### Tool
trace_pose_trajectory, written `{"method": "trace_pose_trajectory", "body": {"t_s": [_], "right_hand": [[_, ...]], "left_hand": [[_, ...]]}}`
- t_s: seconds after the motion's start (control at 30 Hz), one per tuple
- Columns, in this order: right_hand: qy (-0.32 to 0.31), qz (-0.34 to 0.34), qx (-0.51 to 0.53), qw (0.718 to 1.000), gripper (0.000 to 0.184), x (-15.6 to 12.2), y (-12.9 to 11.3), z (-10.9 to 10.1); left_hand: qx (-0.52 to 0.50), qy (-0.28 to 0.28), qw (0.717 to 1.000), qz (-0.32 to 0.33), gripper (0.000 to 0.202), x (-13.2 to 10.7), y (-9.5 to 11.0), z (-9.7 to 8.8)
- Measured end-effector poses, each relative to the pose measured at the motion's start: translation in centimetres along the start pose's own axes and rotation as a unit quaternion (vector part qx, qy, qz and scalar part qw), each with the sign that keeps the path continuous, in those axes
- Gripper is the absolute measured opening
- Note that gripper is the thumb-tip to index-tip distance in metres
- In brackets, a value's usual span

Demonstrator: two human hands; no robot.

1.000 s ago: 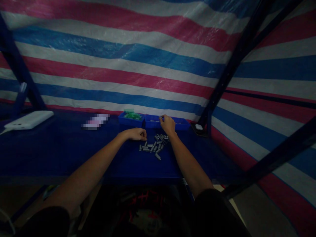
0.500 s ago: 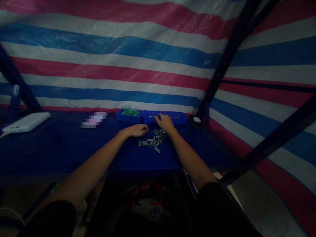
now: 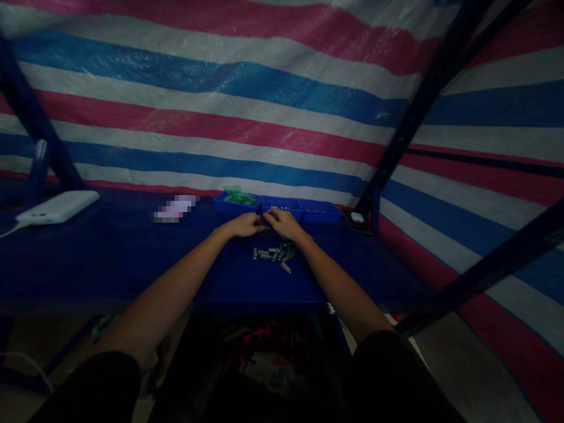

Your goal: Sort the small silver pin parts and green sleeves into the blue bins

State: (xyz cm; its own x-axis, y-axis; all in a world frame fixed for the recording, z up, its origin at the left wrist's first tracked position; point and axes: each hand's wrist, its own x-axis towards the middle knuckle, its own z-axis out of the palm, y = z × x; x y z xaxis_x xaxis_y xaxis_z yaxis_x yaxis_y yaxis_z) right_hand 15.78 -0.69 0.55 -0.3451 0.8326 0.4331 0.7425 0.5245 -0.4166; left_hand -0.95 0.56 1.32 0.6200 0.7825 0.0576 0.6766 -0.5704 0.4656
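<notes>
Close together over the blue table (image 3: 238, 276), my left hand (image 3: 244, 225) and my right hand (image 3: 285, 225) nearly meet at the fingertips. The fingers of both are closed in a pinch, and what lies between them is too small and dark to make out. Just in front of the hands, several small grey metal cylinders (image 3: 265, 255) lie loose in a pile. My right hand and wrist hide part of that pile. Right behind the hands stands a blue bin (image 3: 296, 208) with small pieces in it.
Left of that bin is a blue bin (image 3: 224, 208) of green pieces; another blue bin (image 3: 324, 212) stands right. A white box-shaped device (image 3: 61, 207) with a cable and a blurred-out flat object (image 3: 174, 210) lie left. A small white case (image 3: 356, 217) sits near the right post.
My right hand has come back from the middle bin toward my left hand, so their fingertips now nearly meet. The view has shifted slightly.
</notes>
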Motion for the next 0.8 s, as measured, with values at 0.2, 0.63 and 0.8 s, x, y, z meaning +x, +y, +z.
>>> {"method": "trace_pose_trajectory", "body": {"t_s": [0.2,0.63,0.8], "right_hand": [[-0.006,-0.021,0.088,0.996,0.023,0.2,-0.1,0.2],[0.178,0.089,-0.072,0.977,0.021,1.6,3.3,-1.8],[0.171,0.202,-0.121,0.957,0.022,1.8,4.6,-2.1]], "left_hand": [[-0.230,0.047,0.969,-0.076,0.032,0.2,-0.7,-0.1],[-0.080,-0.218,0.972,-0.022,0.049,-2.3,1.4,-1.8],[-0.053,-0.179,0.982,-0.022,0.035,-1.5,0.4,-1.3]]}}
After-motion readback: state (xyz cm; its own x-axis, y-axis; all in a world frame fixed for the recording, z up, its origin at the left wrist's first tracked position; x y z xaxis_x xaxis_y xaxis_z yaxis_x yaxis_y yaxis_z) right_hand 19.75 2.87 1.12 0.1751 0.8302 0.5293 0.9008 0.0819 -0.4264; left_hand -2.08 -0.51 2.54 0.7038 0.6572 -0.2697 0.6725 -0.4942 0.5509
